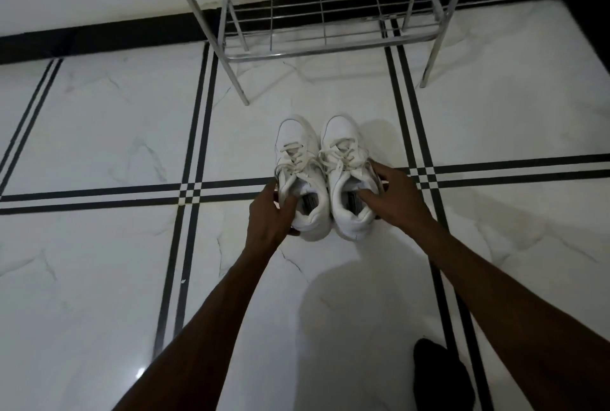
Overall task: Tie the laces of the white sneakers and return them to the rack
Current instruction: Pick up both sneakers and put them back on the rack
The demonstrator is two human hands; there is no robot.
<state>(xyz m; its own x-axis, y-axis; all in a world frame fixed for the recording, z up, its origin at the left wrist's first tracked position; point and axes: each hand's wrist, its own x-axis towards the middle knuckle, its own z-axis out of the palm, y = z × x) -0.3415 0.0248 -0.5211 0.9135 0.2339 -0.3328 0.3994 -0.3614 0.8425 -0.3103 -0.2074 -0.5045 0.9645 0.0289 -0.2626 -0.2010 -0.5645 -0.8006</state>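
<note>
Two white sneakers stand side by side on the floor, toes pointing away from me toward the rack. My left hand (270,212) grips the collar of the left sneaker (298,159), thumb inside the opening. My right hand (394,194) grips the right sneaker (343,159) at its outer side, with a finger inside the opening. The laces of both lie loosely over the tongues; whether they are knotted is unclear. The metal wire shoe rack (317,17) stands just beyond the toes, its lower shelf bare.
The floor is white marble tile with black inlaid lines (194,146) crossing left and right of the shoes. A black skirting runs along the wall behind the rack. A dark shape (442,374), perhaps my foot, lies at the lower right.
</note>
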